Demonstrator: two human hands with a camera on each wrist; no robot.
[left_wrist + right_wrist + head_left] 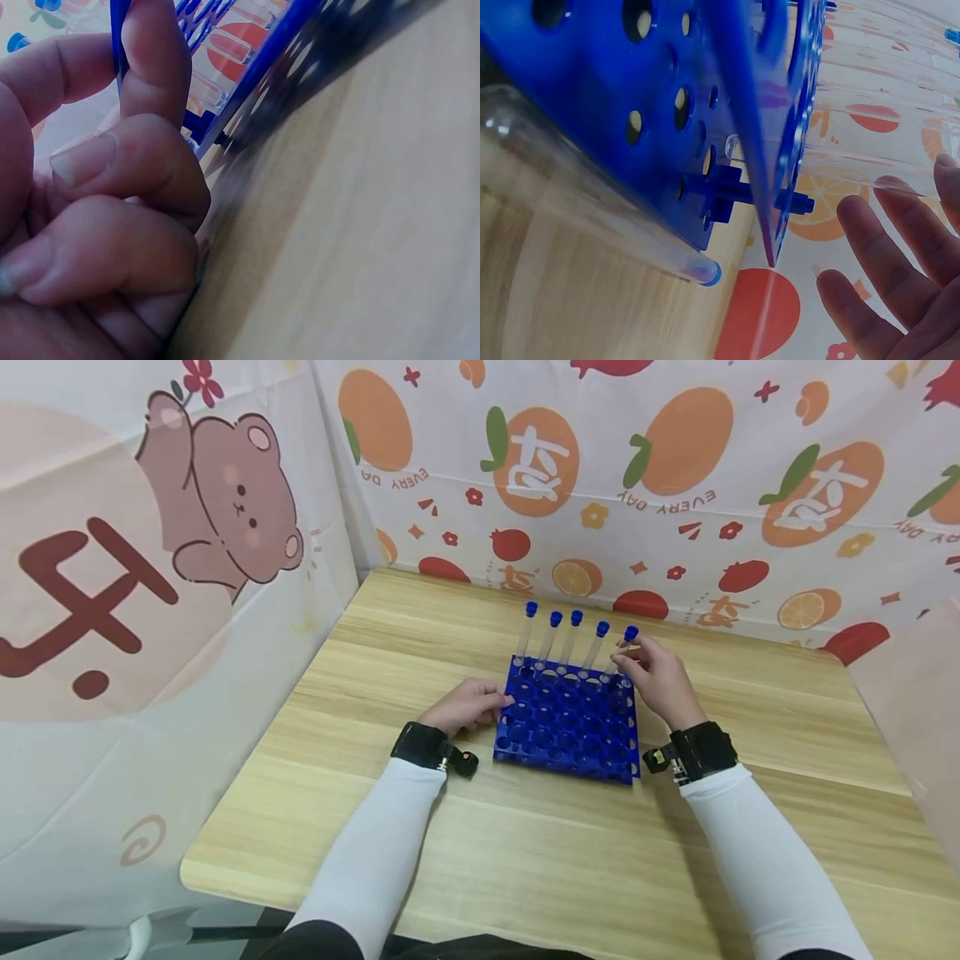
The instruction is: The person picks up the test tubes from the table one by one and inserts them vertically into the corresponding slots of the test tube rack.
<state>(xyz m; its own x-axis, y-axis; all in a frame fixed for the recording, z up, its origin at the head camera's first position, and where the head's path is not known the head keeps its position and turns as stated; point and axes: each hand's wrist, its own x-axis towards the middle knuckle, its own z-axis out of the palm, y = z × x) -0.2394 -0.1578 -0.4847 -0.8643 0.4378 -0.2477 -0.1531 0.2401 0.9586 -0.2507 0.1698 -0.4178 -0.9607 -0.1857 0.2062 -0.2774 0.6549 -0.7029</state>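
A blue test tube rack (566, 766) stands on the wooden table, and several clear tubes with blue caps rise in a line from its far row. My left hand (467, 704) pinches the rack's left edge between thumb and forefinger; in the left wrist view the other fingers (112, 247) are curled below. At the far right corner, my right hand (663, 681) pinches the rightmost test tube (631, 633) just under its cap, the tube's lower part inside the rack. The right wrist view shows the right hand's lower fingers (877, 255) spread, apart from the rack.
Low beside the rack, a clear tube with a blue end (592, 202) shows in the right wrist view. A fruit-print cloth (540, 535) hangs behind the table (375, 852), and a bear-print cloth (240, 510) hangs to the left.
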